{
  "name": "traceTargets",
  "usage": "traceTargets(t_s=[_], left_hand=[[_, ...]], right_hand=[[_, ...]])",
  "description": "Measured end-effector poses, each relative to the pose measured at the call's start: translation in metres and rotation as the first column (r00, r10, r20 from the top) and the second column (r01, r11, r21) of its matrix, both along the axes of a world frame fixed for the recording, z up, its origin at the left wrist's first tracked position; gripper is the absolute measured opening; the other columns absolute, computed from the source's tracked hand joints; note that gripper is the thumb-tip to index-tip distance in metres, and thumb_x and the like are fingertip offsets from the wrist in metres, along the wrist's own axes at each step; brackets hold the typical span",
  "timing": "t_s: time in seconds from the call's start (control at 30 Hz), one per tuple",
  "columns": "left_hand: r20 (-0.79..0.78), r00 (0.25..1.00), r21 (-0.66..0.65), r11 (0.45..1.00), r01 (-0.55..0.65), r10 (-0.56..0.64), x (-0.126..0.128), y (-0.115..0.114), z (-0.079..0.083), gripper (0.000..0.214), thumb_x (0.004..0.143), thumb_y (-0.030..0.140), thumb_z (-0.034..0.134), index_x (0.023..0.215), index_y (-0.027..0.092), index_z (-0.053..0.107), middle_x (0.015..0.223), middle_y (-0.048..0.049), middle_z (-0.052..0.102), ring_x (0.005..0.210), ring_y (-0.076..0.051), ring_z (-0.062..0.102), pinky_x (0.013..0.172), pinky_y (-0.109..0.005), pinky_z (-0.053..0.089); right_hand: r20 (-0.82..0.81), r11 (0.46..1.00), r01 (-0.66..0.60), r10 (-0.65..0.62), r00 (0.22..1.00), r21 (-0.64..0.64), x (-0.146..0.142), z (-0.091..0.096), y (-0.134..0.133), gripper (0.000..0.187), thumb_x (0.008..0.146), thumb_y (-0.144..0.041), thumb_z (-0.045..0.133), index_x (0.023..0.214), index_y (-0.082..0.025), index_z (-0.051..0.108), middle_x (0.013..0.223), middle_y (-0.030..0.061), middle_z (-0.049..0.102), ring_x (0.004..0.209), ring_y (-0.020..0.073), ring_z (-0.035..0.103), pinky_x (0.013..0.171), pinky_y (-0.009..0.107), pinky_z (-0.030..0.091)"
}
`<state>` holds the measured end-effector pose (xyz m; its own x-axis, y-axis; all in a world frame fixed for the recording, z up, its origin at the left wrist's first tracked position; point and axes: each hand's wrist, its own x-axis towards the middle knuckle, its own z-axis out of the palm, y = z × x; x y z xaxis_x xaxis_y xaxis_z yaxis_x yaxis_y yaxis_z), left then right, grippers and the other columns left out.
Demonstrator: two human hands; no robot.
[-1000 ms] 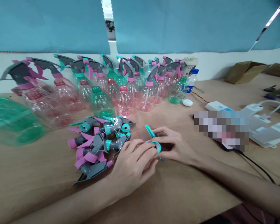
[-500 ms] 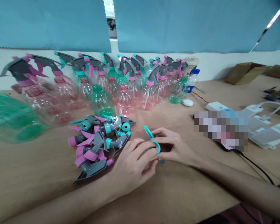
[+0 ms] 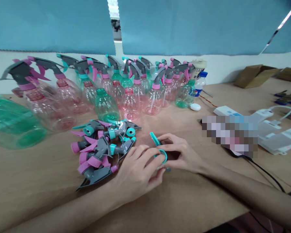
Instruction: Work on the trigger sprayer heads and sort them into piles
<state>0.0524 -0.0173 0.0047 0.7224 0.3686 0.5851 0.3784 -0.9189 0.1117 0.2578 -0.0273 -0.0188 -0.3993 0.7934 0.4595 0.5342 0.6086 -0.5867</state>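
Observation:
Just right of the middle of the table, both hands are closed on one spray head [image 3: 155, 138] with teal parts. My left hand [image 3: 140, 166] has its fingers at the teal collar ring, partly covering it. From the other side, my right hand [image 3: 181, 152] grips the grey body, most of which the fingers hide. The teal trigger sticks up and to the left above the hands. Close to my left hand lies a pile of loose spray heads [image 3: 100, 152], grey with pink or teal collars and triggers.
Behind the pile stand several pink and green bottles [image 3: 106, 105], some capped with spray heads. A large green bottle [image 3: 12, 123] lies at the left. Rightward are a blurred-out phone-like object [image 3: 232, 139], white power adapters [image 3: 269, 132], a black cable [image 3: 266, 174] and a cardboard box [image 3: 254, 76].
My fingers have shifted slightly around the spray head, and its teal ring shows a little more openly. The bottles and the pile have stayed put.

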Motion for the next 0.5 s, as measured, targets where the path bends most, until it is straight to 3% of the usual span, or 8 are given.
traceTargets(t_s=[0.13, 0.27, 0.5], left_hand=[[0.000, 0.996, 0.023, 0.996, -0.089, 0.089, 0.0009, 0.0008, 0.0014, 0.012, 0.082, 0.026, 0.057, 0.091, 0.019, 0.061, 0.094, -0.0096, 0.060, 0.084, -0.024, 0.052, 0.070, -0.037, 0.044], [0.001, 0.991, -0.045, 0.990, -0.132, 0.132, 0.0017, 0.0028, -0.0020, 0.018, 0.082, 0.028, 0.058, 0.095, 0.016, 0.059, 0.092, -0.0102, 0.055, 0.084, -0.025, 0.050, 0.071, -0.039, 0.045], [0.069, 0.996, -0.157, 0.986, -0.048, 0.060, 0.0005, 0.0037, -0.0041, 0.022, 0.083, 0.022, 0.058, 0.104, 0.015, 0.052, 0.098, -0.0094, 0.052, 0.089, -0.023, 0.049, 0.076, -0.037, 0.045]], right_hand=[[-0.007, 1.000, 0.002, -0.001, 1.000, 0.005, -0.0005, -0.0008, -0.0006, 0.031, 0.075, -0.035, 0.072, 0.105, -0.027, 0.069, 0.117, 0.0085, 0.058, 0.109, 0.0247, 0.057, 0.091, 0.043, 0.049], [-0.009, 0.999, 0.041, -0.041, 0.999, 0.007, -0.0014, 0.0005, -0.0006, 0.028, 0.076, -0.032, 0.071, 0.104, -0.025, 0.070, 0.117, 0.0088, 0.059, 0.103, 0.0234, 0.060, 0.088, 0.041, 0.050], [-0.039, 0.997, 0.056, -0.058, 0.998, -0.046, -0.0018, 0.0037, -0.0007, 0.029, 0.076, -0.032, 0.072, 0.103, -0.025, 0.069, 0.114, 0.0070, 0.061, 0.103, 0.0230, 0.060, 0.087, 0.040, 0.050]])
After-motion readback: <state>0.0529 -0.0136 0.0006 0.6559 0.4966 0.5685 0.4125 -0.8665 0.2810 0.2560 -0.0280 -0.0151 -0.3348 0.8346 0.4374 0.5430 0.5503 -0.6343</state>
